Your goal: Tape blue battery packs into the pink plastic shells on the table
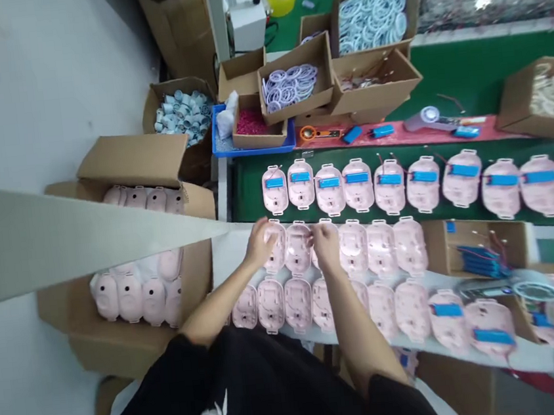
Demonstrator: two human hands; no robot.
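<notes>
My left hand (260,243) rests at the left edge of a pink plastic shell (276,255) in the middle row, thumb and forefinger apart. Beside the neighbouring pink shell (298,258), my right hand (326,245) has its fingers pinched together at that shell's upper right. Whatever is between those fingers is too small and blurred to make out. The right hand and forearm partly cover the shells beneath. Nearer my body runs another row of open shells (270,306). In the far row, each shell (276,201) carries a blue battery pack (300,176).
An open carton (199,268) of pink shells stands at left, behind a pale slanting bar (111,235). Boxes of purple rings (289,86) and blue rings (375,15) sit at the back. A box of blue battery packs (483,258) and a tape roll (535,284) lie at right.
</notes>
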